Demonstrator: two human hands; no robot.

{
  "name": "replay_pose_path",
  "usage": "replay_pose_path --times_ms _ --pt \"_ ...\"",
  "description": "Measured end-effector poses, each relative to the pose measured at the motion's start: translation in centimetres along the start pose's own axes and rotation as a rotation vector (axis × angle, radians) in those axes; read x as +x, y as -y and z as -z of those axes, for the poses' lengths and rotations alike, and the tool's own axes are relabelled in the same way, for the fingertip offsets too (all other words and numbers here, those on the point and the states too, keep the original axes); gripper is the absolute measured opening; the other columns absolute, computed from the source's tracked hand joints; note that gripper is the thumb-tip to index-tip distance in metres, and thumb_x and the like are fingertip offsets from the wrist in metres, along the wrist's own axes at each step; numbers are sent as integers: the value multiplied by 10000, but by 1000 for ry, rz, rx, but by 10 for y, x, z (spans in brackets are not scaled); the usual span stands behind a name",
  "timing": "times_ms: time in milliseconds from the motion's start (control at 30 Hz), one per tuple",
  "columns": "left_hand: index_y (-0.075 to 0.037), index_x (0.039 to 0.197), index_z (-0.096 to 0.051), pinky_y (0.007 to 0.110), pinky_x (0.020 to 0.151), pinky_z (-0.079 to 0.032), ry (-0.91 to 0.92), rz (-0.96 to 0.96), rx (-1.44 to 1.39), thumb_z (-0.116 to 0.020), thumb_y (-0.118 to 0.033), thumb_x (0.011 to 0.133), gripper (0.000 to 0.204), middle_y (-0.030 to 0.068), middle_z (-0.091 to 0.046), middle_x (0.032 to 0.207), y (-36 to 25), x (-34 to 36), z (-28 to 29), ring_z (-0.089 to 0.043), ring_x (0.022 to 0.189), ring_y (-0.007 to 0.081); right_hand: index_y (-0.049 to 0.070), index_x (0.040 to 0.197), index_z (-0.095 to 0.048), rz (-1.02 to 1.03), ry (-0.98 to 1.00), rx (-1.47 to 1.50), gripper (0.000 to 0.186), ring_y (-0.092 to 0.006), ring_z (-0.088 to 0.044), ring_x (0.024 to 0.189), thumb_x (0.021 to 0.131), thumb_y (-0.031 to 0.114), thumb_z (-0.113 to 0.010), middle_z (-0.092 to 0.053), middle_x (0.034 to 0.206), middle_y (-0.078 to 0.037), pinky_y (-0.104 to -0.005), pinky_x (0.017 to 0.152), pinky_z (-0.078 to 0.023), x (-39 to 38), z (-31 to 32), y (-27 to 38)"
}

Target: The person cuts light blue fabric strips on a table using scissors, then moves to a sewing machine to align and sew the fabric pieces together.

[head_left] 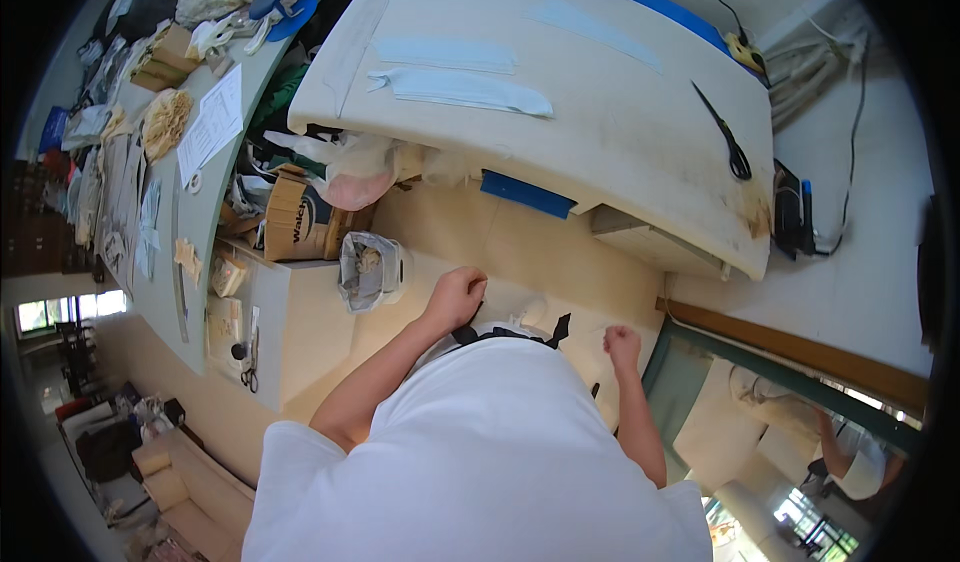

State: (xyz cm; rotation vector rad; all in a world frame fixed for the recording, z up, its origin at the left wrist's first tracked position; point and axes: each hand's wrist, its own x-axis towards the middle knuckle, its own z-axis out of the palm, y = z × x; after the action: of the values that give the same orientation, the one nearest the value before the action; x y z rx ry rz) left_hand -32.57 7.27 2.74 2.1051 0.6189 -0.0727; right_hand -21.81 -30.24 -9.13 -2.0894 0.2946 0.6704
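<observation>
Curling inward at the waist, the left hand (458, 299) has its fingers drawn together, and the right hand (622, 347) makes a loose fist (whether either holds anything, I cannot tell). Ahead of the left hand, light-blue cloth strips (465, 92) lie on the table (620, 112); black scissors (737, 159) lie ahead and right of the right hand.

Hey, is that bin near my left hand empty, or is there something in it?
The bin isn't empty: crumpled pale scraps show inside its grey liner. How deep they go, I can't tell.
</observation>
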Motion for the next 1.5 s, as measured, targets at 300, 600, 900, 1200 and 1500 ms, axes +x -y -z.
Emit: replay_pose_path --times_ms 300,600,900,1200,1500 --pt "32 894 -692 273 625 -502 -394 215 -183 -636 -120 886 162 70 -680 741 60 150 77 -628 651 116 -4 983 -674 305 111 -81 194 -132 -642 748 895 168 -656 -678 795 -78 -276 685 -506 68 -58 230" --pt "33 948 -661 383 784 -499 -661 300 -81 -701 -218 823 283 178 -667 894 67 289 167 -645 846 297 -11 1054 -669 241 658 67 226 -146 -662 837 890 144 -673 -696 906 -59 -286 772 -523 73 -168 356" --pt "-8 958 -647 469 973 -379 -707 531 273 -718 -264 788 315 182 -555 1070 31 321 156 -499 1087 366 13 915 -672 538 -136 -358 242 -231 -632 825 847 242 -710 -660 951 -121 -356 749 -508 154 -148 399" --pt "46 959 -609 367 648 -550 -791 447 -237 -660 -242 851 312 157 -672 778 62 312 154 -672 728 287 8 964 -649 691 6 -487 302 -297 -620 794 782 228 -750 -651 862 -123 -402 722 -497 168 -172 394" --pt "106 1218 -480 455 908 -540 -128 957 -1520 -643 -355 937 564 278 -592 1197 4 256 130 -620 1080 394 -13 1040 -639 -98 500 222 253 -100 -586 671 835 108 -723 -637 815 -28 -255 613 -486 152 -155 428"
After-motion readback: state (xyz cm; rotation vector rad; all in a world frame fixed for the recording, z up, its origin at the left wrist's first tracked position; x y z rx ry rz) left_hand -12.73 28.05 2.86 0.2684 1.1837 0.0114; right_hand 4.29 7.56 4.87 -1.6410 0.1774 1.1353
